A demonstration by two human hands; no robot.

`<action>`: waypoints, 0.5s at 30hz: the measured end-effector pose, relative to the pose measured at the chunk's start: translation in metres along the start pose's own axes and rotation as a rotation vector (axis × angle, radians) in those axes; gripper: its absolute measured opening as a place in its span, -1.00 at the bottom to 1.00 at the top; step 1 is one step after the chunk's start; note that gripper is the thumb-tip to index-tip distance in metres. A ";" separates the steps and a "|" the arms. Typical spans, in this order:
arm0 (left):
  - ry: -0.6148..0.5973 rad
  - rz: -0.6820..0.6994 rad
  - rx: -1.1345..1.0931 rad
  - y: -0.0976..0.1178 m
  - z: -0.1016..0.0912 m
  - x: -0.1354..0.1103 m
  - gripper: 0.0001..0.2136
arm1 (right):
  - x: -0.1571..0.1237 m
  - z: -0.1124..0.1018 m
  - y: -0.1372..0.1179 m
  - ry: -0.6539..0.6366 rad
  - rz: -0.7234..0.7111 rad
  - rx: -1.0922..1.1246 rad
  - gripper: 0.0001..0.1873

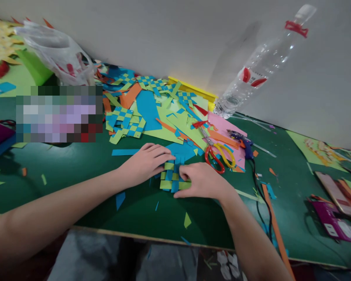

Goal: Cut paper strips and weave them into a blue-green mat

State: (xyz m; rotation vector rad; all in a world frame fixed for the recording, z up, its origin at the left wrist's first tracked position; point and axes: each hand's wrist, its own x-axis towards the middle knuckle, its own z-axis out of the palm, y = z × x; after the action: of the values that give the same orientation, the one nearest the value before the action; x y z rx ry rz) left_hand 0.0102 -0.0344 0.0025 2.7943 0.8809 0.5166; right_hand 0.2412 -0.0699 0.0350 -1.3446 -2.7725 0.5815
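Note:
A small woven paper mat (172,178) of blue and light green strips lies on the green table. My left hand (148,162) reaches over its upper left side, fingers stretched out and fingertips resting on the paper. At the mat's right side, my right hand (203,179) has its index finger curled and its thumb at the lower edge, gripping the paper. Blue strip ends stick up between the two hands. Just beyond them lie scissors (219,156) with red and yellow handles. More woven pieces (125,121) are heaped behind my left hand.
A large clear bottle (257,70) stands near the wall. A blue glue gun (245,146) lies with its cord (256,187) trailing forward. At right are a phone (335,191) and a purple box (333,220). A plastic bag (58,54) stands at back left. Paper scraps are scattered about.

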 end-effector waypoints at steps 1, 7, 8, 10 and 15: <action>-0.002 -0.001 0.001 0.000 0.000 0.000 -0.73 | 0.000 0.000 -0.001 0.004 0.000 -0.008 -0.50; 0.026 0.030 0.025 0.000 -0.001 0.001 -0.75 | -0.002 -0.001 -0.002 0.014 -0.001 -0.010 -0.58; 0.031 0.039 0.032 0.000 0.000 0.001 -0.74 | -0.002 -0.001 -0.002 0.014 -0.002 -0.007 -0.58; 0.030 0.053 0.048 0.000 0.001 0.001 -0.71 | -0.002 -0.001 -0.002 0.018 0.001 0.001 -0.60; 0.012 0.085 0.079 -0.001 -0.001 -0.002 -0.66 | -0.002 -0.001 -0.002 0.024 0.012 0.020 -0.64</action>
State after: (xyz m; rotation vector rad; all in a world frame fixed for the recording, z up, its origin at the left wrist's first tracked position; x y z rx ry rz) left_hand 0.0081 -0.0341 0.0022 2.9134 0.8043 0.5224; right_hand 0.2417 -0.0723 0.0366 -1.3558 -2.7341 0.5873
